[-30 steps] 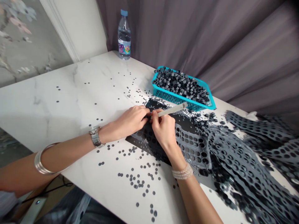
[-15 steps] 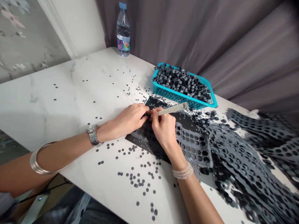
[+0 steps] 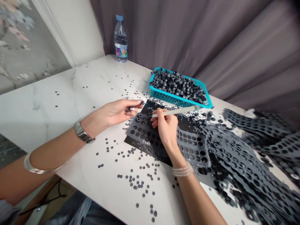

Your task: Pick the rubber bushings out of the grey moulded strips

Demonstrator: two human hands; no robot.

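My left hand (image 3: 118,113) is just beyond the left edge of a grey rubber sheet with rows of round holes (image 3: 138,128). It pinches a small dark rubber piece (image 3: 142,102) between thumb and fingertip, and another dark piece shows by the curled fingers. My right hand (image 3: 167,129) is over the sheet, closed around a slim whitish stick-like tool (image 3: 181,111) held like a pen. The tool's far end points to the right; its kind is unclear. Beneath the sheet lies a flat black board (image 3: 128,141). My right hand covers part of the sheet.
A turquoise basket (image 3: 172,98) behind the board is heaped with small black and grey rings. Punched sheets (image 3: 241,156) pile up at the right among loose dark pieces. Small dark discs (image 3: 138,182) litter the white table (image 3: 77,175). A water bottle (image 3: 121,47) stands at the back.
My left hand has drawn back left from the sheet with a small dark piece in its fingers. The right hand keeps the tool, now apart from the left hand.
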